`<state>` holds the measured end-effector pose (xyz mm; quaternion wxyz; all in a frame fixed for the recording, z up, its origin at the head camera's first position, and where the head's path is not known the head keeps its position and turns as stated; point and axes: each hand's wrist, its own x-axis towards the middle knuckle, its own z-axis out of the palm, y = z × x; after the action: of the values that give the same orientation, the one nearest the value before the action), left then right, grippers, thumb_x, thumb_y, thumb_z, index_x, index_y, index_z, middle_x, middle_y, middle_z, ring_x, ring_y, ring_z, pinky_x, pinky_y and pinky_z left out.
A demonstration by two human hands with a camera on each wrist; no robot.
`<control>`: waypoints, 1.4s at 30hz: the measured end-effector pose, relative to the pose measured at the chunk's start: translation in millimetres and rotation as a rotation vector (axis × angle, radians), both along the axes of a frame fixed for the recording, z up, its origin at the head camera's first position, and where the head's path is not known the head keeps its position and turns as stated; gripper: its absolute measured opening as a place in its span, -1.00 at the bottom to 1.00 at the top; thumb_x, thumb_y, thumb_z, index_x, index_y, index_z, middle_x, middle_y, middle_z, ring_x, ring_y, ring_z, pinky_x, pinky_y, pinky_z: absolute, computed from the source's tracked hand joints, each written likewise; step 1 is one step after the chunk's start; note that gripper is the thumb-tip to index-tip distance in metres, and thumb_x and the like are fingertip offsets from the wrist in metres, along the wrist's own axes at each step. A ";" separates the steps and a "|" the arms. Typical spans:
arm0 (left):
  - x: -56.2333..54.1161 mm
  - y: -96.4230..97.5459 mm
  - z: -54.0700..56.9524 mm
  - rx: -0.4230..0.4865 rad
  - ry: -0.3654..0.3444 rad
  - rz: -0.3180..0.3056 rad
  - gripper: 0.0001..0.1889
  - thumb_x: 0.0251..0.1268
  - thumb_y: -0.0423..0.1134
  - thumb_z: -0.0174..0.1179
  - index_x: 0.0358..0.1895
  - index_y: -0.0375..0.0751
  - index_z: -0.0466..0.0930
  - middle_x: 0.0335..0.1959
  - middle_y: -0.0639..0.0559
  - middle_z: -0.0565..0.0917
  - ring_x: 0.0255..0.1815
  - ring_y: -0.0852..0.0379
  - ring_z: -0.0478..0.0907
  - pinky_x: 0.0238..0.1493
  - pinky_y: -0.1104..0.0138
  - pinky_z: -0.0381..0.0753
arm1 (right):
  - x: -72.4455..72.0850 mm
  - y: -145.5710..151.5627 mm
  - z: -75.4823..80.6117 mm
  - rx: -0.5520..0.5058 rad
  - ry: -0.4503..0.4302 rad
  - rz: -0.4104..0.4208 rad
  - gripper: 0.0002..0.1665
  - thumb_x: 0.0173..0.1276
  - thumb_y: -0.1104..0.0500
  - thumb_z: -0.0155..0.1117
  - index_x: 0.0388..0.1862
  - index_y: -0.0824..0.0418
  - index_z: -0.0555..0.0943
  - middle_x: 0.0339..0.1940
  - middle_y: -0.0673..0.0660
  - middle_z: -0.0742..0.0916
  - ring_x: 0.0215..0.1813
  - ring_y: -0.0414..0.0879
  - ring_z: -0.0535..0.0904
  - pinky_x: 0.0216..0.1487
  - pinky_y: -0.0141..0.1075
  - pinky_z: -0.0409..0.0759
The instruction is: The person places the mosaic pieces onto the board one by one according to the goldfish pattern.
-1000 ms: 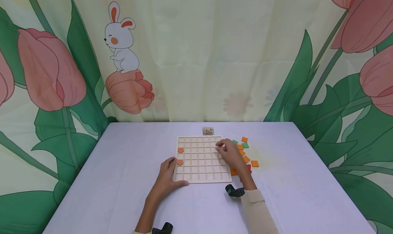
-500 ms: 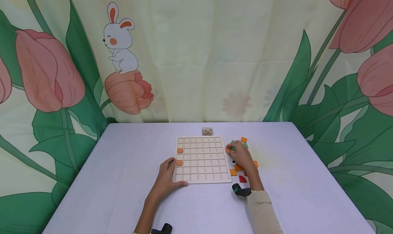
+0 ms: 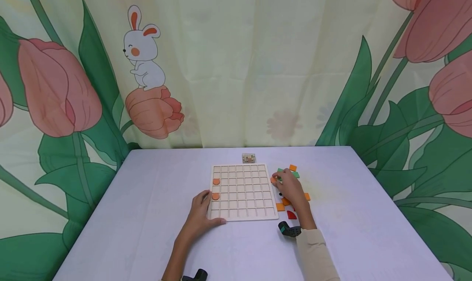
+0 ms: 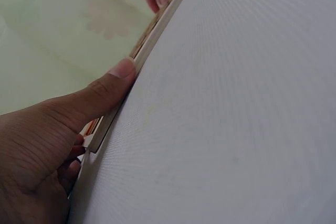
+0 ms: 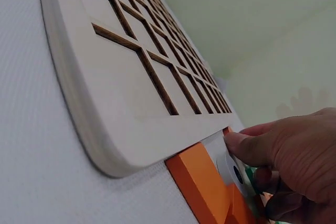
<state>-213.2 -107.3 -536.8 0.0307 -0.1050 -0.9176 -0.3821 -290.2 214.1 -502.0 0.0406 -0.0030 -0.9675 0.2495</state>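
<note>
A pale wooden grid board [image 3: 245, 220] lies on the table, with two orange discs [image 3: 216, 182] in its leftmost column. My left hand [image 3: 200, 212] holds its near left corner, thumb on the front edge and fingers along the left side. In the left wrist view the thumb [image 4: 105, 87] presses against the board's edge [image 4: 157, 30]. Just past the board's right side, my right hand [image 3: 289, 186] pinches an orange round piece [image 3: 273, 180] at its fingertips. Its lower fingers are partly hidden in the right wrist view, beside a white disc with a black dot [image 5: 228, 170].
Loose pieces lie right of the board: orange squares [image 3: 280, 207], a red quarter-round piece [image 3: 291, 215] and green pieces [image 3: 296, 174], partly under the right hand. A small patterned card or block [image 3: 248, 158] stands behind the board. A printed curtain [image 3: 236, 68] hangs beyond the table.
My right hand has moved from over the board's upper right squares to the loose pieces on the right, where it has taken an orange round piece. The left hand has stayed put.
</note>
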 end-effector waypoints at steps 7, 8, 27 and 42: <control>-1.3 -0.5 -4.7 -0.012 0.001 0.006 0.20 -0.26 0.26 0.53 0.48 -0.29 0.20 0.46 -0.15 0.18 0.48 -0.14 0.05 0.37 0.02 0.30 | 0.3 -1.8 -2.9 0.006 0.003 -0.011 -0.70 0.32 0.17 0.37 0.03 0.16 0.69 -0.09 0.21 0.56 -0.14 0.03 0.48 -0.20 -0.24 0.62; -1.5 -0.8 -4.9 -0.011 -0.004 0.007 0.20 -0.26 0.27 0.53 0.48 -0.28 0.19 0.47 -0.15 0.17 0.48 -0.13 0.05 0.38 0.02 0.30 | 0.0 -2.2 -3.1 0.006 0.001 -0.012 -0.71 0.33 0.17 0.36 0.02 0.17 0.68 -0.08 0.20 0.56 -0.12 0.03 0.48 -0.16 -0.23 0.62; -2.0 -2.3 -2.4 -0.012 -0.008 0.001 0.20 -0.24 0.22 0.55 0.49 -0.32 0.17 0.47 -0.15 0.16 0.48 -0.14 0.03 0.36 0.01 0.31 | 3.9 3.4 -4.2 -0.061 0.106 0.005 -0.61 0.36 0.05 0.33 0.02 0.28 0.63 -0.04 0.20 0.66 -0.17 0.00 0.55 -0.09 -0.12 0.64; -1.1 -1.0 -3.2 -0.017 -0.017 0.000 0.23 -0.25 0.28 0.52 0.50 -0.29 0.14 0.47 -0.16 0.16 0.49 -0.14 0.03 0.40 0.02 0.26 | 12.7 -3.5 -4.0 -0.273 0.069 0.120 -0.62 0.32 0.04 0.35 0.06 0.15 0.61 -0.16 0.04 0.65 -0.50 -0.09 0.43 -0.59 -0.35 0.45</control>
<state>-214.2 -108.2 -540.1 0.0221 -0.1020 -0.9211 -0.3752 -277.6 210.6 -506.0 0.0582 0.0580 -0.9210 0.3808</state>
